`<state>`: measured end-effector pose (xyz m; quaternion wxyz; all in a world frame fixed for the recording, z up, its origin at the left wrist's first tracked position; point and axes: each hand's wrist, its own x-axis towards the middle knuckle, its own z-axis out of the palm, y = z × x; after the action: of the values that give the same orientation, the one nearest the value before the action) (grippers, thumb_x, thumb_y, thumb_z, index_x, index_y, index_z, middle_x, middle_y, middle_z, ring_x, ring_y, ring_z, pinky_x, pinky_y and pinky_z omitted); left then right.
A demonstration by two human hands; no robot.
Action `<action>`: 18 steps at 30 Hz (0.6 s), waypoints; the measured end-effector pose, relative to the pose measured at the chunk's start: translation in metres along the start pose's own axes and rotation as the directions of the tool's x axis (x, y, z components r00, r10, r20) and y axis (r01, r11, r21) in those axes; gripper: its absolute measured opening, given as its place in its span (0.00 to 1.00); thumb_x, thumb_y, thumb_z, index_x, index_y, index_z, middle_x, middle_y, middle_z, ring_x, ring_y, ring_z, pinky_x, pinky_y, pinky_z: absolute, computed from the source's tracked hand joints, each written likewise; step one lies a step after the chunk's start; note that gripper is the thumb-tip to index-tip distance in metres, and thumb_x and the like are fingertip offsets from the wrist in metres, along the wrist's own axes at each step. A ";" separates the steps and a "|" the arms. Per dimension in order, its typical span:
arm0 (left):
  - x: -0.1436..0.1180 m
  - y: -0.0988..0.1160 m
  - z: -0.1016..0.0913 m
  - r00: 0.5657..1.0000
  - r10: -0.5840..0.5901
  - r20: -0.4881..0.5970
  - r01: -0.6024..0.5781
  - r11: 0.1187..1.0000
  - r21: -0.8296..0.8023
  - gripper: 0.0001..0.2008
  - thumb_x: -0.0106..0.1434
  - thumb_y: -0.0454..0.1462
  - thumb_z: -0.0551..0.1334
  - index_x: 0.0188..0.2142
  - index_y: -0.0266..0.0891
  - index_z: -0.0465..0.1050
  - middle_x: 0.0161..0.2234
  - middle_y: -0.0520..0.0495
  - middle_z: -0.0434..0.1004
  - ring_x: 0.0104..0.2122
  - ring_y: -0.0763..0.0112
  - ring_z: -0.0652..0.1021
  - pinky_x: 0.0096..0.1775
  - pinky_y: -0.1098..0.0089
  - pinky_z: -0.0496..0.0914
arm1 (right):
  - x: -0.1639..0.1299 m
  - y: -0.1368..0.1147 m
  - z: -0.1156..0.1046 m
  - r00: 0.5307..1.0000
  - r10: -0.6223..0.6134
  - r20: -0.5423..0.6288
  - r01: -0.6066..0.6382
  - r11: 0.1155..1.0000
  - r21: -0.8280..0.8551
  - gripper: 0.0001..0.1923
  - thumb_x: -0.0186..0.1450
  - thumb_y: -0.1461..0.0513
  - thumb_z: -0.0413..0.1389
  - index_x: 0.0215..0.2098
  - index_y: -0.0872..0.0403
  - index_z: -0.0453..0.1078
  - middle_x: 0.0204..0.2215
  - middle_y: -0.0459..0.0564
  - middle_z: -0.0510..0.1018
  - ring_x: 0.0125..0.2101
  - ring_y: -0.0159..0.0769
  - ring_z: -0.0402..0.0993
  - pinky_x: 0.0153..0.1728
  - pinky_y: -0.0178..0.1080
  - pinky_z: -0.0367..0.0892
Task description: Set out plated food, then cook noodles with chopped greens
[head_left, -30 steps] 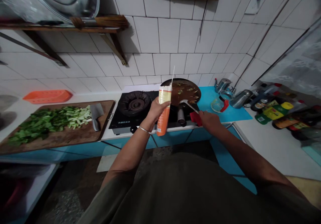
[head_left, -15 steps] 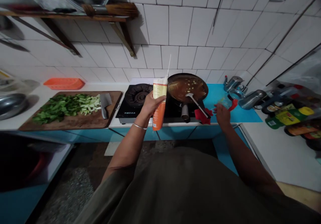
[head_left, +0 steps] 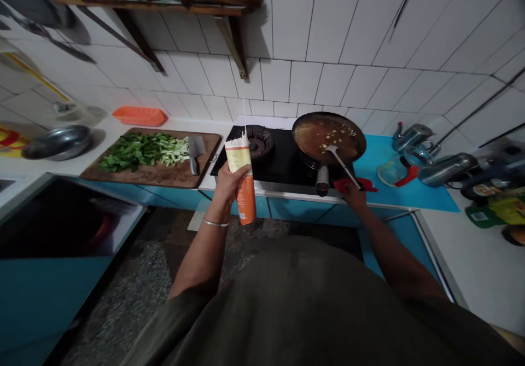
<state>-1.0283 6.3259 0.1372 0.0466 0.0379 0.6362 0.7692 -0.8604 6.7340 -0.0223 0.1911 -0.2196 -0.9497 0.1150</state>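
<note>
My left hand (head_left: 230,184) is wrapped round an orange and cream packet of dried noodles (head_left: 246,199), held upright in front of the stove. Pale noodle ends stick out of its torn top, one far above the rest. My right hand (head_left: 354,195) is at the dark handle end of a spatula (head_left: 341,163), its fingers closed there and partly hidden. Under the handle lies a red cloth (head_left: 369,185). The spatula's head rests in a wok (head_left: 302,146) of brown broth with pale bits floating in it.
A cutting board (head_left: 174,177) at the left carries chopped greens (head_left: 135,151) and a cleaver (head_left: 196,150). Behind it stands an orange basket (head_left: 139,116). A glass jug (head_left: 391,173), metal pots (head_left: 447,170) and bottles stand at the right. A bare burner (head_left: 259,143) adjoins the wok.
My right hand has moved left from beside the glass jug to the spatula handle and red cloth. The noodle packet has shifted left in my left hand. The camera view has turned.
</note>
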 end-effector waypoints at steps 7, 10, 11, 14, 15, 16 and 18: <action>-0.007 -0.001 -0.037 0.998 -0.024 -0.054 0.024 1.000 0.002 0.26 0.39 0.41 0.76 0.37 0.34 0.72 0.29 0.50 0.76 0.25 0.75 0.72 0.29 0.74 0.68 | -0.050 -0.118 0.005 0.969 -0.245 -0.019 0.237 0.912 0.334 0.11 0.64 0.58 0.53 0.40 0.55 0.74 0.38 0.57 0.76 0.42 0.43 0.71 0.48 0.45 0.67; -0.006 -0.002 -0.049 0.998 -0.025 -0.052 0.026 1.000 0.016 0.27 0.39 0.42 0.76 0.39 0.34 0.73 0.30 0.50 0.76 0.26 0.75 0.73 0.30 0.74 0.69 | -0.048 -0.173 0.015 0.986 -0.162 0.039 0.099 0.758 0.645 0.14 0.65 0.53 0.53 0.42 0.53 0.72 0.38 0.53 0.77 0.41 0.40 0.72 0.48 0.43 0.68; -0.005 -0.002 -0.052 0.998 -0.025 -0.049 0.027 0.999 0.026 0.28 0.39 0.42 0.76 0.39 0.34 0.73 0.31 0.49 0.77 0.26 0.74 0.73 0.30 0.74 0.69 | -0.042 -0.188 0.020 0.992 -0.085 0.095 -0.013 0.677 0.736 0.15 0.65 0.52 0.53 0.42 0.52 0.71 0.37 0.51 0.77 0.40 0.39 0.73 0.46 0.43 0.69; -0.005 -0.003 -0.060 0.999 -0.027 -0.044 0.029 0.998 0.052 0.28 0.39 0.43 0.76 0.39 0.34 0.74 0.32 0.48 0.78 0.27 0.73 0.74 0.31 0.73 0.70 | -0.015 -0.215 0.038 0.935 0.190 0.299 -0.348 0.331 0.877 0.17 0.63 0.51 0.52 0.44 0.52 0.66 0.36 0.48 0.77 0.37 0.36 0.74 0.42 0.40 0.71; -0.005 -0.002 -0.061 0.999 -0.030 -0.044 0.032 0.998 0.057 0.28 0.39 0.43 0.76 0.39 0.34 0.74 0.32 0.47 0.78 0.27 0.72 0.75 0.31 0.73 0.70 | -0.005 -0.218 0.043 0.894 0.280 0.349 -0.415 0.228 0.881 0.17 0.63 0.51 0.50 0.46 0.51 0.65 0.38 0.49 0.77 0.38 0.35 0.75 0.41 0.40 0.72; -0.006 -0.002 -0.062 0.999 -0.032 -0.043 0.035 0.997 0.062 0.28 0.39 0.43 0.75 0.39 0.34 0.73 0.32 0.47 0.78 0.27 0.72 0.75 0.32 0.72 0.70 | 0.003 -0.217 0.048 0.852 0.359 0.381 -0.458 0.158 0.875 0.17 0.64 0.51 0.48 0.47 0.51 0.64 0.39 0.50 0.77 0.39 0.35 0.75 0.40 0.40 0.72; -0.008 0.000 -0.063 0.999 -0.033 -0.040 0.036 0.997 0.073 0.27 0.39 0.43 0.75 0.39 0.35 0.73 0.31 0.48 0.78 0.27 0.72 0.75 0.31 0.72 0.70 | 0.012 -0.206 0.054 0.779 0.465 0.420 -0.519 0.103 0.848 0.18 0.66 0.51 0.45 0.49 0.51 0.63 0.41 0.52 0.77 0.40 0.35 0.76 0.38 0.40 0.73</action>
<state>-1.0273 6.2637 0.1250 0.0460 0.0135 0.6653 0.7450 -0.9700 6.5513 -0.0049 0.2095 -0.3638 -0.5699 0.7064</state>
